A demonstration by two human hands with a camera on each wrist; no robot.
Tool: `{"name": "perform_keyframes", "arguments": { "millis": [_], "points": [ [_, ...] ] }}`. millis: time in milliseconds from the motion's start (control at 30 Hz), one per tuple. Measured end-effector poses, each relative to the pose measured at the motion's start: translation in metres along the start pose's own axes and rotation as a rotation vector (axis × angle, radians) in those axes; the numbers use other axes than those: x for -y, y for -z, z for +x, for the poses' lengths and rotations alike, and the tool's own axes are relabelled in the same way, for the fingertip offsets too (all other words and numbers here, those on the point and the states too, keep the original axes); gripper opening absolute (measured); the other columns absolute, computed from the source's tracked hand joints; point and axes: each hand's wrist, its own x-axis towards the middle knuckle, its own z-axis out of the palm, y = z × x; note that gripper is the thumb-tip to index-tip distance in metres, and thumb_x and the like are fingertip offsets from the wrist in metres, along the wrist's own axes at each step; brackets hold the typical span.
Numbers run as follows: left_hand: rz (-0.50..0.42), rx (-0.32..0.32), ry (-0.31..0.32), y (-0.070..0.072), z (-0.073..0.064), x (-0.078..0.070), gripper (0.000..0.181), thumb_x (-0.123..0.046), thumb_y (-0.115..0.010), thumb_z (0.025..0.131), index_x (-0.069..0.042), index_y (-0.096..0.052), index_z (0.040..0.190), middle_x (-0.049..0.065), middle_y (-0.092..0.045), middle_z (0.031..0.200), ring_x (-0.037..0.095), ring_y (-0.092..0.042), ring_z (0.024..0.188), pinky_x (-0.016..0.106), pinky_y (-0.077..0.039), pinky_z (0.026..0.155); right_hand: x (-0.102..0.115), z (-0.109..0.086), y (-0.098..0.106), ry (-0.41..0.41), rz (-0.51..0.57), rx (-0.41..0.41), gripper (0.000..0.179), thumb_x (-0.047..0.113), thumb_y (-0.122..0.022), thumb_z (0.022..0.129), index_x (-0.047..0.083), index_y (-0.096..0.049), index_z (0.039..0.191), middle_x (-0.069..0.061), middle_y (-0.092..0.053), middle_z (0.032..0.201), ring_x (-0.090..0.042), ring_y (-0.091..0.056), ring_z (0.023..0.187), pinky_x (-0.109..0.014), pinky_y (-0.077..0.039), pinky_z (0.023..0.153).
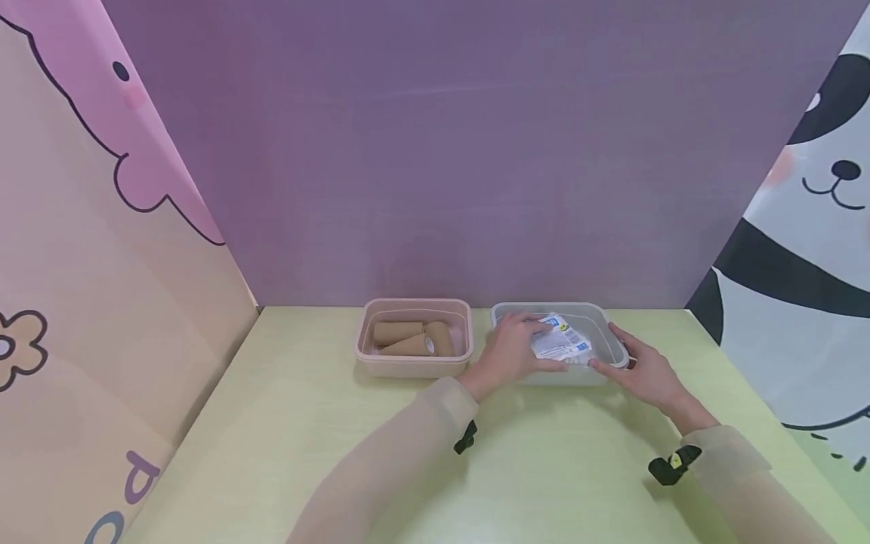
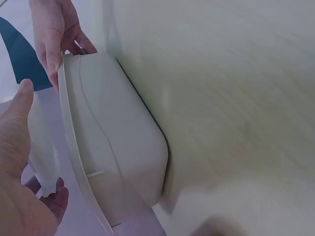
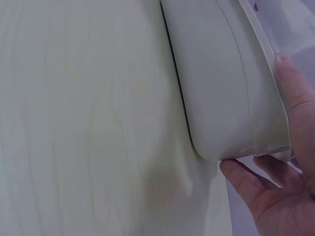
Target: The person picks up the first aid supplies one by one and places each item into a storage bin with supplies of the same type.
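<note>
My left hand [image 1: 508, 349] holds a clear plastic packet [image 1: 563, 340] with white and blue print over the light grey bin [image 1: 567, 376]. In the left wrist view the thumb and fingers sit on opposite edges of this pale packet [image 2: 43, 147], above the bin's rim. At the bin's right end, my right hand [image 1: 649, 375] grips the rim, thumb on the near side and fingers round the far corner. The right wrist view shows its fingers [image 3: 241, 179] under the bin's end [image 3: 221, 98]. What lies inside the bin is mostly hidden by the packet.
Left of the grey bin stands a pink bin [image 1: 414, 369] with several tan rolls [image 1: 397, 332] in it. Both bins stand on a pale wooden table [image 1: 306, 453], close to the purple back wall [image 1: 435, 166]. Printed panels flank the table on both sides.
</note>
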Motion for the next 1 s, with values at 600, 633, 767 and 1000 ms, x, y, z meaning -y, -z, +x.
{"name": "perform_keyframes", "arguments": {
  "millis": [600,633,767,1000],
  "points": [
    [0.046,0.131,0.075,-0.013,0.033,-0.004,0.074,-0.074,-0.079,0.082,-0.027,-0.072,0.139,-0.009,-0.071,0.142,0.018,-0.058,0.140,0.034,-0.046,0.118,0.002,0.002,0.003,0.047,-0.042,-0.033,0.096,0.046,-0.077,0.098,0.001,-0.028,0.167,-0.039,-0.046,0.156,-0.051,-0.061,0.129,-0.036,-0.058,0.088],
    [0.056,0.135,0.074,-0.014,0.034,-0.004,0.075,-0.074,-0.078,0.082,-0.027,-0.072,0.139,-0.009,-0.071,0.141,0.017,-0.059,0.140,0.033,-0.045,0.119,0.002,0.002,0.003,0.047,-0.042,-0.032,0.096,0.046,-0.077,0.098,0.002,-0.028,0.167,-0.039,-0.046,0.156,-0.051,-0.062,0.128,-0.035,-0.058,0.087],
    [0.089,0.146,0.079,-0.018,0.038,-0.006,0.073,-0.076,-0.077,0.082,-0.028,-0.073,0.138,-0.011,-0.072,0.138,0.014,-0.060,0.136,0.032,-0.044,0.118,0.004,0.003,0.004,0.043,-0.035,-0.032,0.096,0.047,-0.076,0.098,0.003,-0.027,0.168,-0.038,-0.046,0.157,-0.050,-0.062,0.127,-0.033,-0.057,0.087],
    [0.078,0.167,0.105,-0.024,0.038,-0.009,0.075,-0.076,-0.075,0.083,-0.029,-0.070,0.141,-0.010,-0.069,0.142,0.015,-0.059,0.136,0.034,-0.047,0.115,0.003,0.000,0.003,0.033,-0.016,-0.024,0.096,0.046,-0.076,0.098,0.002,-0.026,0.168,-0.038,-0.044,0.158,-0.050,-0.060,0.130,-0.049,-0.060,0.095]
  ]
}}
